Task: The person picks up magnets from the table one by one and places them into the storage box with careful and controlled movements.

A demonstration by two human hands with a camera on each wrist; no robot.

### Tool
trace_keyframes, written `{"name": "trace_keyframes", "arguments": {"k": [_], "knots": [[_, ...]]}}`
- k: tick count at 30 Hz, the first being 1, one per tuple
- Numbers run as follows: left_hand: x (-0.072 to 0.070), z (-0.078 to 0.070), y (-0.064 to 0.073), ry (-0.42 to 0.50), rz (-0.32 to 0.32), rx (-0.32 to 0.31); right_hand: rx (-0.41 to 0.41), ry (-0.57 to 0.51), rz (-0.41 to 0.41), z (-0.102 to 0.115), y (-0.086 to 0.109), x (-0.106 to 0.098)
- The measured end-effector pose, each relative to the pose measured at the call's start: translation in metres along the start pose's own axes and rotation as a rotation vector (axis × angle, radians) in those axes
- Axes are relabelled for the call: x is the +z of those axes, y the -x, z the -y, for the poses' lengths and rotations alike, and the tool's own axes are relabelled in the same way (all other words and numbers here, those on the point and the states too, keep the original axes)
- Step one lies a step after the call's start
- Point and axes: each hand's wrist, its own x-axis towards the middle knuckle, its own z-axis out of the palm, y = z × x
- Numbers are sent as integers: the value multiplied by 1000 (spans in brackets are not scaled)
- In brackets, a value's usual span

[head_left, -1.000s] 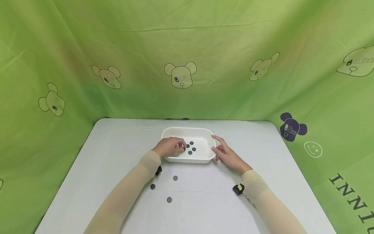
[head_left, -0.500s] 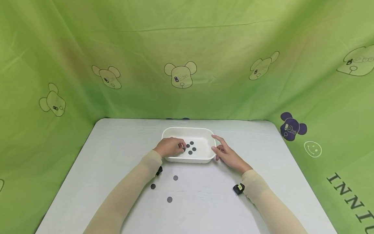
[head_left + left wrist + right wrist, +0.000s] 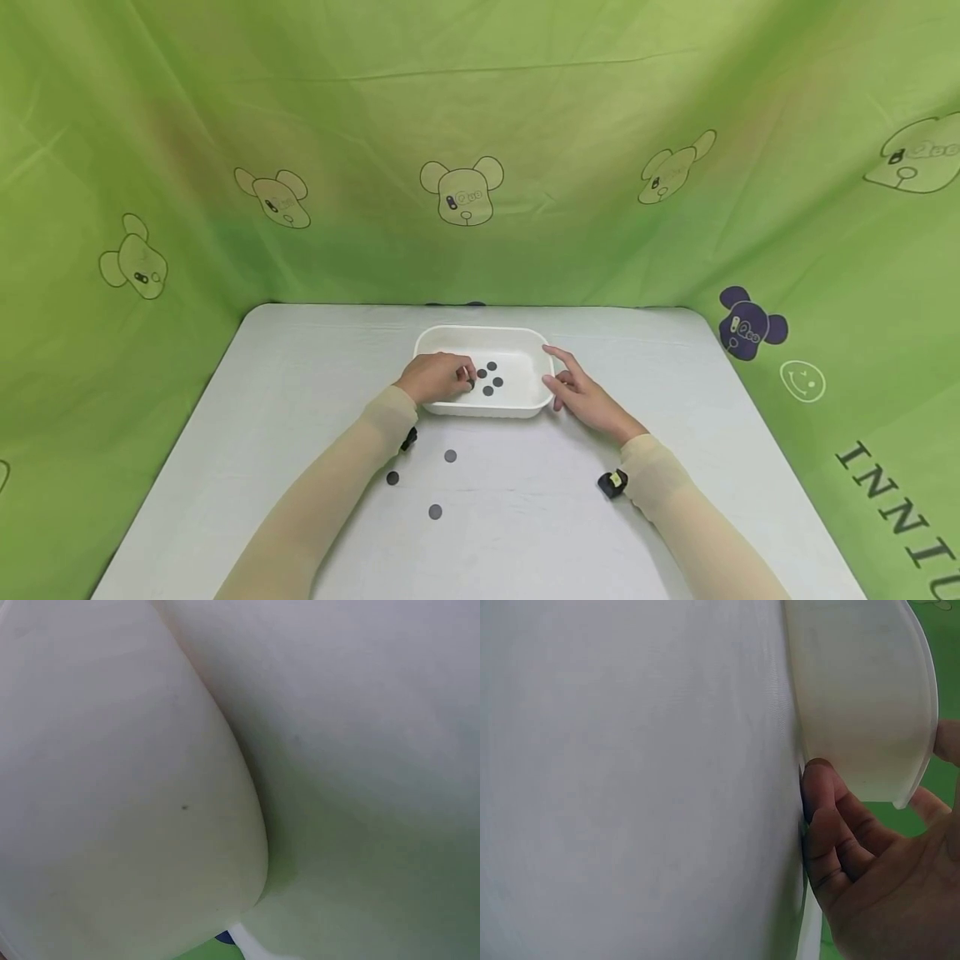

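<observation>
A white tray with rounded corners stands on the table, several small dark discs lying flat on its floor. Over its left side reaches my left hand, thumb and fingers pinching another dark disc close to the tray floor. My right hand grips the tray's right end. Its thumb and forefinger lie over the rim there. In the right wrist view, curled fingers of the right hand rest against the outside wall of the tray. A pale curved surface fills much of the left wrist view.
Three more dark discs lie on the white table in front of the tray: one disc nearest it, one disc by the left sleeve, one disc closest to me. A green printed curtain surrounds the table's back and sides.
The hands, tray and loose discs stay almost still. The pinched disc shifts very slightly at the left fingertips.
</observation>
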Motion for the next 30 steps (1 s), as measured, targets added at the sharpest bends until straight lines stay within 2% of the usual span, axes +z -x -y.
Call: {"name": "trace_keyframes", "arguments": {"k": [18, 30], "knots": [[1, 0, 0, -45, -2, 11, 10, 18, 10, 0, -1, -1], [0, -3, 0, -40, -3, 15, 16, 16, 8, 3, 1, -2]]}}
